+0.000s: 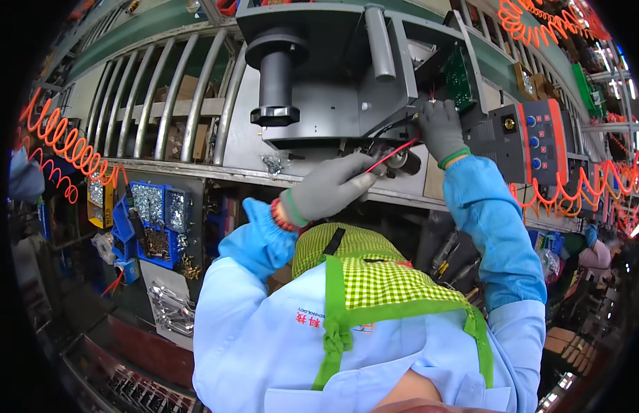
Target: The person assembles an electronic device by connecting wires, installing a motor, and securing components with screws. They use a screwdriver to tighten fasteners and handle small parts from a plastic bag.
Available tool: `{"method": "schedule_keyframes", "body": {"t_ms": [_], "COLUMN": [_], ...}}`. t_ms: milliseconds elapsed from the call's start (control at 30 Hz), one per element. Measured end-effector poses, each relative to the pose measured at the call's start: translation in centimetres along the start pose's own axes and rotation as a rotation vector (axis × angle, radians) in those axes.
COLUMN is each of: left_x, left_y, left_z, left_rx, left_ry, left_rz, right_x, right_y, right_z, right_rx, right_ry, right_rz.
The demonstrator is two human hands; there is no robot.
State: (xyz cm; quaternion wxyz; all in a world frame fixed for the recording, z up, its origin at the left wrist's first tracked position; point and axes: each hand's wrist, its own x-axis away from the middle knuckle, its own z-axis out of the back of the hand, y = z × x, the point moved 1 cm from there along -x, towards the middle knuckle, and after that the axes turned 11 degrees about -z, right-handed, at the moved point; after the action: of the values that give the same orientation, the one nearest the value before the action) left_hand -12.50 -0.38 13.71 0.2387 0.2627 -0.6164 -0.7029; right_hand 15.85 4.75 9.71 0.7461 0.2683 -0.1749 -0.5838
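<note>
A dark grey metal machine housing (312, 113) stands in front of me, a black spool spindle (275, 82) on its left part. My left hand (333, 187), in a grey glove, pinches a red wire (395, 149) below the housing's front edge. My right hand (440, 127), also gloved, is at the housing's open right compartment with its fingers closed on thin wires (432, 95). Just beyond those fingertips a green circuit board (459, 77) stands upright. Beneath the red wire lies a cylindrical metal part (405, 162), partly hidden by my hands.
Metal rollers (175, 96) run along the line at left. Blue bins (149, 206) of screws and fasteners stand at lower left. An orange-edged control box (539, 141) with blue knobs sits at right. Orange coiled hoses (68, 141) hang on both sides. Loose screws (271, 164) lie near the housing.
</note>
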Motion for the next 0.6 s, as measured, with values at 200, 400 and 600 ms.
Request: {"method": "schedule_keyframes", "body": {"t_ms": [200,400,600], "left_x": [-0.4,-3.4,-7.3], "left_y": [7.9,13.4,18.4], "left_z": [2.8,3.7,0.4], "left_rx": [-0.512,-0.942,-0.946], "left_ry": [0.069,0.018,-0.197], "left_rz": [-0.150,-0.355,-0.308], "right_x": [0.1,6.5,5.5], "right_y": [-0.4,1.3,5.3], "right_z": [2.5,9.1,15.4], "right_rx": [-0.291,-0.785,-1.608], "right_ry": [0.041,-0.054,0.244], "right_rz": [-0.147,-0.128,-0.049]}}
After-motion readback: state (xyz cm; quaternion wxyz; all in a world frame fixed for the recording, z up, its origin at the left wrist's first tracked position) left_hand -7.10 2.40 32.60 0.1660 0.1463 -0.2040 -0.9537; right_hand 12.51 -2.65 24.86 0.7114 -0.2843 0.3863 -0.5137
